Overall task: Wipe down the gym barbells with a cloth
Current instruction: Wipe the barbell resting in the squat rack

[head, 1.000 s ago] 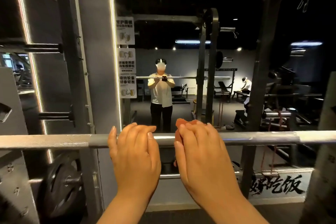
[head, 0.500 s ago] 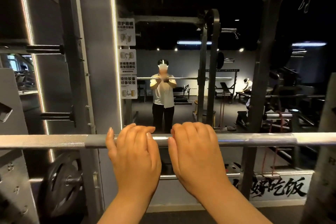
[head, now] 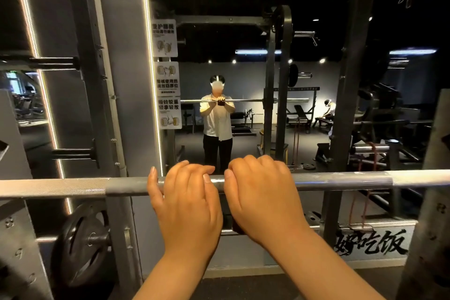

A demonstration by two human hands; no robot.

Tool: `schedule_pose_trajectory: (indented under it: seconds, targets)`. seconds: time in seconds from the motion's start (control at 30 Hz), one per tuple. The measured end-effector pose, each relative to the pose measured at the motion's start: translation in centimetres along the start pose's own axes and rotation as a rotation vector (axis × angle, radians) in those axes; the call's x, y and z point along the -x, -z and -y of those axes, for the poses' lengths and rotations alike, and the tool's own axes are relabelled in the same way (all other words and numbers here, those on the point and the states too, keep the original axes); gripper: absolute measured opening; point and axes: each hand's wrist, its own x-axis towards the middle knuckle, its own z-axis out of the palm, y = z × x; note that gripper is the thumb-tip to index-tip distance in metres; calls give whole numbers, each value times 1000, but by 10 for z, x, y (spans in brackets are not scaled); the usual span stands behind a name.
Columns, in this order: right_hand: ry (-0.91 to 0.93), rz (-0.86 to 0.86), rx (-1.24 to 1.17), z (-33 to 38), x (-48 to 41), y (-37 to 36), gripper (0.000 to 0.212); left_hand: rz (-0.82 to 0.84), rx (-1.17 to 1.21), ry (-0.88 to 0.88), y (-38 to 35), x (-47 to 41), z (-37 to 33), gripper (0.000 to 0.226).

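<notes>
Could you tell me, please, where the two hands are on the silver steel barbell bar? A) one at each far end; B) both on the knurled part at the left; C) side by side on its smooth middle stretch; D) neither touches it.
C: the left hand and the right hand curl over the silver steel barbell bar side by side, between its knurled parts.

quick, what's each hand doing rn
left hand: curled over the bar, gripping it
right hand: curled over the bar too; cloth under it cannot be told
</notes>
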Motion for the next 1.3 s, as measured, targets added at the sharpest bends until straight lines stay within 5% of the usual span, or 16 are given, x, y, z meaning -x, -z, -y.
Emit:
schedule_pose_trajectory:
  seconds: [0.33,0.5,0.63,0.9,1.13,1.3]
  targets:
    - [17,-20,-85,-12,29,-2,36,5,15,-52,-2,5,1,37]
    - [-37,109,0,-14,-8,9,58,-3,13,-22,-3,2,-9,36]
    - [-32,-42,-92,-8,23,-5,37,6,19,-46,-4,6,-5,37]
    - [-55,57,-18,-21,-3,4,52,7,-4,-23,-9,3,-16,38]
    - [57,-45,-129,-37,23,2,32,54,-35,-158,-9,9,-4,40]
    - [-76,-107,-77,-62,28,7,26,38,-3,-143,-6,10,-7,40]
